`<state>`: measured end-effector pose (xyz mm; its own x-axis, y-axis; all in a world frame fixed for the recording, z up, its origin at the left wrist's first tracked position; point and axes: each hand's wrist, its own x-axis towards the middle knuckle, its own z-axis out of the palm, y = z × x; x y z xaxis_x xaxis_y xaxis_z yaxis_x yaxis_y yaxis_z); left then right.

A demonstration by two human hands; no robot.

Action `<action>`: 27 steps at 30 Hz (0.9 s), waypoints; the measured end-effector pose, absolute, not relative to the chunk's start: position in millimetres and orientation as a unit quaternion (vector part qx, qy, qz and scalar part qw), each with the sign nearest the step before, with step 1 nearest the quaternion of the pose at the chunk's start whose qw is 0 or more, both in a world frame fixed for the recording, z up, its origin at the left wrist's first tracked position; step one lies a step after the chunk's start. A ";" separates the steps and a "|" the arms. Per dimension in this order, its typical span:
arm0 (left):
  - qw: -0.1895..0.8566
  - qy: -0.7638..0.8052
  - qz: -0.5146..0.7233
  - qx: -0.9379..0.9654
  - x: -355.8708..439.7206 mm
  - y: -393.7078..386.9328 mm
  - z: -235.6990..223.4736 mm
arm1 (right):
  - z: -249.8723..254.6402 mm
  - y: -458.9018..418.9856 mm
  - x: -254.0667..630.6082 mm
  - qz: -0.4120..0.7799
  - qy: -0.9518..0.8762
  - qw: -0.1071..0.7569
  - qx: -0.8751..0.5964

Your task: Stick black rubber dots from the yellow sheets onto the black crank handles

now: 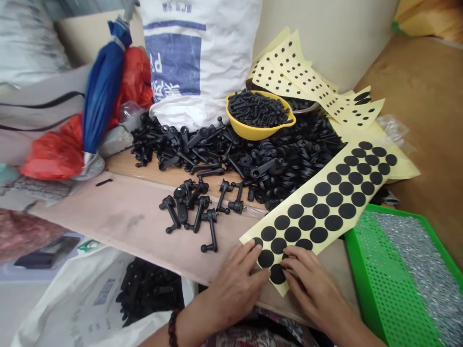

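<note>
A yellow backing sheet point(311, 185) bearing rows of round black stickers point(320, 211) slants over the near edge of the work surface. My left hand point(238, 270) lies at the sheet's lower left edge, its fingers stretched onto the paper and touching a sticker, with the thumb apart. At the lower end, my right hand point(311, 279) has its fingertips on the stickers, partly covering one. Its thumb is beside the corner sticker point(278, 273), apart from the index finger; no peeled sticker shows in either hand. Several black crank-shaped plastic parts point(198, 212) lie beyond my left hand.
Behind is a heap of black parts point(289, 159) with a yellow bowl point(258, 130) of small black pieces. A green basket point(383, 246) holding small metallic pieces stands right. More sticker sheets point(300, 77) lie at the back; a white sack point(83, 299) of black parts sits below left.
</note>
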<state>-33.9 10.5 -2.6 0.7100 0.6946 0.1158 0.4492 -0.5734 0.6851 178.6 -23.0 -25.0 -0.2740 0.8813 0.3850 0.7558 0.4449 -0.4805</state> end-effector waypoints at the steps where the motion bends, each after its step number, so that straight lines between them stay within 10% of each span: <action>1: 0.315 0.331 0.183 0.870 -32.5 9.1 -3.2 | -26.1 -24.6 178.3 0.095 -0.793 0.307 -0.518; 13: 0.043 0.302 0.145 0.941 -21.0 1.6 -16.7 | -20.2 -25.6 179.0 0.152 -0.778 0.310 -0.525; 27: 0.041 0.292 0.150 0.944 -26.3 0.7 -16.5 | -27.6 -26.6 183.9 0.132 -0.788 0.272 -0.537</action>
